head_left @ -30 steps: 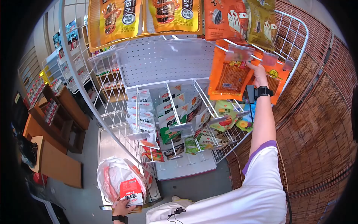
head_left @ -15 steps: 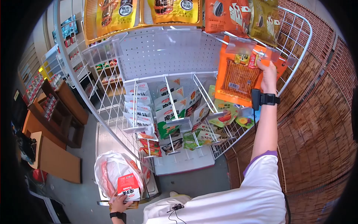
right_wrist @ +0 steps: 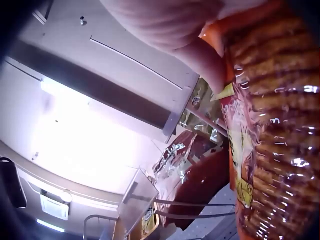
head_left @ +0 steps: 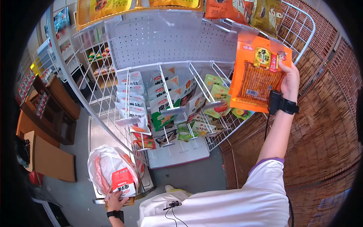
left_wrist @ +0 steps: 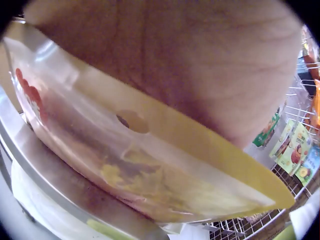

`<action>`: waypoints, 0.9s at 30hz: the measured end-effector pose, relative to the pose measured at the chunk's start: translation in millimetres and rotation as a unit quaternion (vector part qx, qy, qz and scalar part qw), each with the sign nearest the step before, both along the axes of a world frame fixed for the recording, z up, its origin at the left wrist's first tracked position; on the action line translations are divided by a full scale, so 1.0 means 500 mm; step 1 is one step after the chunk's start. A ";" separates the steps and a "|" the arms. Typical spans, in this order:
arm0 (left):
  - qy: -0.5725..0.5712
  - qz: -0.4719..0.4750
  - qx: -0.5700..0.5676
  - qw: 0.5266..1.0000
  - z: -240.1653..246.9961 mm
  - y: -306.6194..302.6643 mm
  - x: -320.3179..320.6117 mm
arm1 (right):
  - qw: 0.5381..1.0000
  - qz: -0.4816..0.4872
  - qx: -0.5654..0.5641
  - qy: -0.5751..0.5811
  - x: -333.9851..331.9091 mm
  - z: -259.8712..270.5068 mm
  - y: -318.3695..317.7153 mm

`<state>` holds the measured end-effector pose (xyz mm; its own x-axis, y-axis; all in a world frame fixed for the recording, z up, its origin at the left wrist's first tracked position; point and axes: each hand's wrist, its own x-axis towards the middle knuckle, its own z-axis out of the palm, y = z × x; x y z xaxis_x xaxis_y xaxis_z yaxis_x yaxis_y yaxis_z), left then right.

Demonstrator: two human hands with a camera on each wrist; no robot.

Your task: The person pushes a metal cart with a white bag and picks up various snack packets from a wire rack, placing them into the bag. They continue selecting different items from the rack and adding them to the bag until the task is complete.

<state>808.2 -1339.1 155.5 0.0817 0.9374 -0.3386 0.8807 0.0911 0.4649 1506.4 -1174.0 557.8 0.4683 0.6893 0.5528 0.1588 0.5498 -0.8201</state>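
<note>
Right hand (head_left: pixel 290 81) is clamped on the orange pack (head_left: pixel 259 77): thumb over the front face near the right edge, other fingers behind and mostly hidden. Right wrist view agrees, hand at the pack's edge.

Key relation: pack lies left of the right hand, at the upper right of the rack (head_left: pixel 151 45). Near upright, slight tilt, long axis roughly vertical, front toward the person. Its top edge overlaps a clear tag (head_left: pixel 245 31); can't tell if it's free of the peg behind. Right hand is the near one; left is well apart, low on the other side.

Left hand (head_left: pixel 116 200) grips the red pack (head_left: pixel 123 179) by its near edge, over the mouth of the white bag (head_left: pixel 93 172). How far those fingers wrap underneath is hidden. Left wrist view: palm against a yellow-edged pack (left_wrist: pixel 145 150). Bag sits at the near end of the metal tabletop (head_left: pixel 96 132), beside the rack's left edge.
</note>
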 end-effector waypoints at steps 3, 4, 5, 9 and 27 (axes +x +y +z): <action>0.028 -0.024 0.031 0.999 -0.002 -0.003 -0.001 | 0.999 0.015 -0.019 -0.028 0.036 -0.010 -0.036; 0.047 -0.036 0.033 0.998 0.005 -0.002 -0.002 | 0.999 0.014 -0.024 -0.030 0.042 -0.017 -0.051; 0.059 -0.035 0.024 0.997 0.008 0.001 -0.001 | 0.998 0.026 -0.029 -0.046 0.053 -0.023 -0.063; 0.033 -0.033 0.041 0.998 -0.015 -0.002 -0.010 | 0.995 0.035 -0.091 -0.019 0.065 -0.056 -0.159; 0.140 -0.045 0.052 0.988 -0.002 -0.013 0.006 | 0.882 0.392 -0.224 0.133 -0.865 -0.371 -0.101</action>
